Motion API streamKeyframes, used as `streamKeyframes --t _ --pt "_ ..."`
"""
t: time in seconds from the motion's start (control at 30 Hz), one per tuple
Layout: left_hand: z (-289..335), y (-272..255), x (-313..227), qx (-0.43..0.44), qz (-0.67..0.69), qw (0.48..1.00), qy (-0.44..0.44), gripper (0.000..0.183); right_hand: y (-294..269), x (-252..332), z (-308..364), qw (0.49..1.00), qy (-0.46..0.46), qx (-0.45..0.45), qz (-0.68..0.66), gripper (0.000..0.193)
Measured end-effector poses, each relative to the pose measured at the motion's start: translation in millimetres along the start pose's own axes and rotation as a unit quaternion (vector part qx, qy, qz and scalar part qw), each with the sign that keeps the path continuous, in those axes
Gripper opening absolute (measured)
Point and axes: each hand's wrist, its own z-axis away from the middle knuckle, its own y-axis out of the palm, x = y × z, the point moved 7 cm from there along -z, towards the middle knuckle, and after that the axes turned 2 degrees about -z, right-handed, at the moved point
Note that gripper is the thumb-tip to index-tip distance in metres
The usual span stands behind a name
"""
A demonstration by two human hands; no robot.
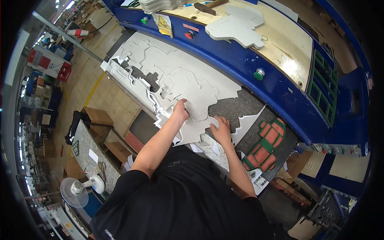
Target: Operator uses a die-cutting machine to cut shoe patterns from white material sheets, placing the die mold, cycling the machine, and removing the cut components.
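Note:
White die-cut sheets [140,56] lie across the dark speckled work surface, with jagged outlines and dashed cut lines. My left hand [181,111] is closed at the edge of a white cut-out piece [202,98], which bends up slightly beside the thumb. Its lower fingers are partly hidden. To the right, my right hand [221,130] lies with fingers apart on the white sheet's edge, near a bare patch of the dark surface [230,108]. Narrow waste strips [150,96] stand up crumpled along the left edge.
A green-and-red cutting die [266,146] sits right of my right hand. The blue machine beam [224,54] spans the far side with push buttons [259,74]. On top are stacked white cut pieces [236,26] and a hammer [206,8]. A fan [76,192] stands lower left.

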Motion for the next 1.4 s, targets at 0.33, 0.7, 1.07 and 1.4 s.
streamKeyframes --t 0.33,0.7,1.07,1.4 --pt "-61 -11 3 0.08 -0.026 0.996 0.041 0.025 3 0 -9 1.0 0.004 0.005 -0.012 0.037" --pt "48 -18 -6 0.42 0.034 0.907 -0.025 0.042 -8 72 -8 0.817 0.065 0.074 -0.569 0.049" --pt "29 11 -6 0.463 -0.161 0.861 -0.136 0.052 52 49 -42 0.824 0.313 -0.02 -0.471 0.038" --pt "57 -11 -155 0.644 -0.577 0.468 0.183 0.028 54 108 30 0.8 0.348 -0.225 -0.434 0.044"
